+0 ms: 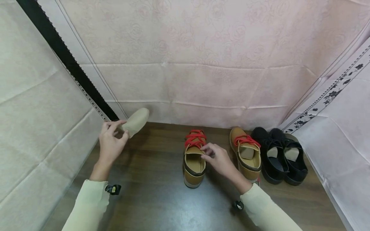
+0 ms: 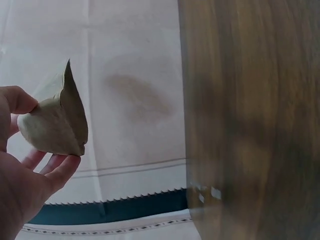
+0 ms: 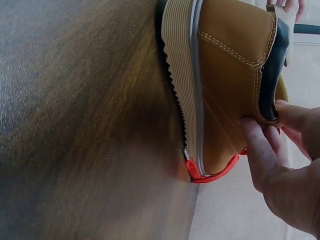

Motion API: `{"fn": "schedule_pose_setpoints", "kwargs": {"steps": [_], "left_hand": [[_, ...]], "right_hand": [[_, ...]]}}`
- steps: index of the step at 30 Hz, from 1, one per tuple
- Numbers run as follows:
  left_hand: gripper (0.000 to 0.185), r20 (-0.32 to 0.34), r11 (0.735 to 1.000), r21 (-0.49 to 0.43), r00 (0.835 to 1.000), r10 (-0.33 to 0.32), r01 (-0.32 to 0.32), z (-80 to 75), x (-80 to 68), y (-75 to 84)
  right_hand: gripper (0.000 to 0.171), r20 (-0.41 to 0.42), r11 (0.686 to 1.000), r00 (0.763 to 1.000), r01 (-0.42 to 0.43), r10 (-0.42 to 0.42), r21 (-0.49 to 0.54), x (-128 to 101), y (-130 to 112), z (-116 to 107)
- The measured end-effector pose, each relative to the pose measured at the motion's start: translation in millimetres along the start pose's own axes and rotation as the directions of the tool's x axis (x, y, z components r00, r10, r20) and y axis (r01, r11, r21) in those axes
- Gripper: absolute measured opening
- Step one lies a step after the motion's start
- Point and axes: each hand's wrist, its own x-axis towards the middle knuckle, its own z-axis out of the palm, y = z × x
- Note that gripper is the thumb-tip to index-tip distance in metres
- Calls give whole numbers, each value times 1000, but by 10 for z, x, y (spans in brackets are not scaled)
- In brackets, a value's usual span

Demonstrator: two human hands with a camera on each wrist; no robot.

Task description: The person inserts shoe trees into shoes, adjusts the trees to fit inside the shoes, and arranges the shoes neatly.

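Observation:
My left hand (image 1: pixel 111 141) holds a pale beige insole (image 1: pixel 136 122) up at the left, above the dark wooden floor (image 1: pixel 156 192); fingers and thumb pinch its near end. In the left wrist view the insole (image 2: pixel 57 120) sits folded between thumb and fingertips (image 2: pixel 62 167). My right hand (image 1: pixel 215 157) grips the side and collar of a tan shoe with red laces (image 1: pixel 194 157) standing in the middle. The right wrist view shows my fingers (image 3: pixel 260 150) on the shoe's tan upper (image 3: pixel 225 90), thumb at the collar.
The matching tan shoe (image 1: pixel 245 154) stands just to the right, then a pair of black shoes (image 1: pixel 278 155). Pink fabric walls (image 1: pixel 202 64) close the back and right; a pale fabric wall with a black strip (image 1: pixel 66 57) stands at the left.

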Motion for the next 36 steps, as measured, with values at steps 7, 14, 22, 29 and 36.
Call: {"fn": "schedule_pose_setpoints", "kwargs": {"steps": [7,14,22,29,36], "left_hand": [[36,70,999,-16,997,35,-34,-6,-33,182],[36,147,998,-25,988,55,-52,-8,-63,351],[34,266,996,-48,960,91,-81,-16,-106,526],[35,338,989,-69,930,143,-127,-20,-132,665],[35,431,983,-99,884,183,-156,-38,-160,809]], "right_hand": [[25,12,999,1000,-22,21,34,3,11,-5],[28,14,998,1000,-17,16,59,-9,40,-16],[27,28,996,999,-28,26,81,-9,70,-23],[29,45,992,997,-60,56,108,-1,83,-37],[28,52,990,997,-69,63,120,-1,76,-53]]}}
